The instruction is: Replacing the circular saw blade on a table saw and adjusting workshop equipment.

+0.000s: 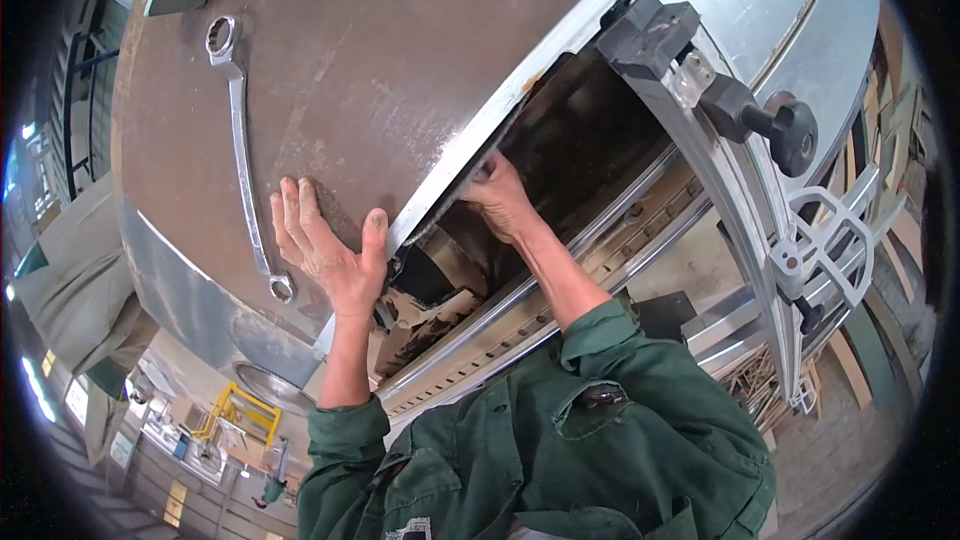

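My left hand (328, 245) lies flat on the brown metal tabletop (340, 60) of a large machine, fingers stretched and thumb spread beside the table's pale edge strip (480, 135). To its left is a long combination wrench (243, 155), ring end near me and larger end far off; the hand does not hold it. My right hand (497, 202) reaches into the dark opening (590, 130) under the table edge. Its fingers are curled up against the underside, and their tips are partly hidden, so what they grip does not show.
Right of the opening stands a curved metal fence arm (735, 180) with a black clamp knob (792, 133) and a light grey handwheel-like bracket (825, 245). Slotted metal rails (500, 350) run between me and the opening. Wood offcuts (755, 375) lie on the floor at right.
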